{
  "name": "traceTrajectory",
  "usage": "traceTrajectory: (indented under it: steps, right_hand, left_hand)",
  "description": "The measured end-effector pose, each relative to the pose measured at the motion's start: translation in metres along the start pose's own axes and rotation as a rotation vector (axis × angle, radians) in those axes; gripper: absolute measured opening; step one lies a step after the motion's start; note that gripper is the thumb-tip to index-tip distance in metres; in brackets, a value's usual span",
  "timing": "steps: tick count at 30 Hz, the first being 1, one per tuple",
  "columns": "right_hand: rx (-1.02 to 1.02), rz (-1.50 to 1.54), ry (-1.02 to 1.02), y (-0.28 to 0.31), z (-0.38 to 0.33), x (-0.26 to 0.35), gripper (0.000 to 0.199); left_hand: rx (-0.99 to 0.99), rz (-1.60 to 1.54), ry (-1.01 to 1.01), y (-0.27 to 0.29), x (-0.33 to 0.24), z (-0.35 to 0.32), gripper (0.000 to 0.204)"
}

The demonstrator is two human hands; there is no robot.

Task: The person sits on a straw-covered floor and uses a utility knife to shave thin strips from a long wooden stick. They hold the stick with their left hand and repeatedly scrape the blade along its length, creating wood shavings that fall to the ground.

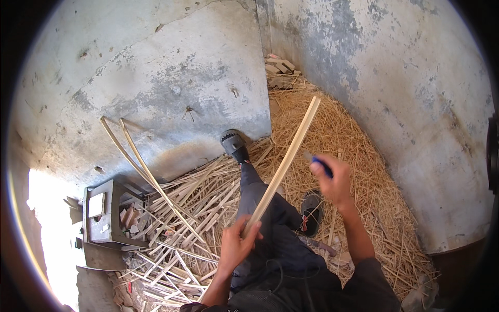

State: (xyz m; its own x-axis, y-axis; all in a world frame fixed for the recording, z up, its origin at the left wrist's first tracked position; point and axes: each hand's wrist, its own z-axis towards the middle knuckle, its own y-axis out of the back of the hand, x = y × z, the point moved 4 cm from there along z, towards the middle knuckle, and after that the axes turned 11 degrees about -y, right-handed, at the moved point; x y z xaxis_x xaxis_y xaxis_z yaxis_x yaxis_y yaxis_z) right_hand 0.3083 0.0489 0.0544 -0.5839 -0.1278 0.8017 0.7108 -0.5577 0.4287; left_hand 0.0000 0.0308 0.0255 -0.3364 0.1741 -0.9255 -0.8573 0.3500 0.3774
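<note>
My left hand (239, 241) is closed round the lower end of a long, pale bamboo strip (289, 156). The strip slants up and away to the right, over my dark trouser leg, and its far end is free in the air. Right of it, my right hand (335, 178) grips a blue-handled knife (323, 166). Motion blurs the short greyish blade, which points toward the strip with a small gap between them in the picture. My fingers hide part of the handle.
Split strips (192, 200) lie heaped on the left floor; two long bent strips (136, 156) lean on the wall. Straw-like shavings (358, 208) cover the right. A grey box-like stand (101, 210) sits left, bricks (280, 66) far back. My shoes (234, 143) rest amid the litter.
</note>
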Motion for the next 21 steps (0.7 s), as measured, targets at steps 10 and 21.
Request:
traceTrajectory:
  steps: [10,21]
  right_hand:
    - [0.067,-0.038,0.100,-0.028,-0.041,0.035,0.032]
    - [0.171,-0.092,0.224,-0.047,-0.063,0.043,0.033]
  left_hand:
    - [-0.085,-0.060,-0.264,-0.013,-0.022,0.011,0.032]
    - [-0.095,0.005,-0.291,-0.017,-0.023,0.011,0.030]
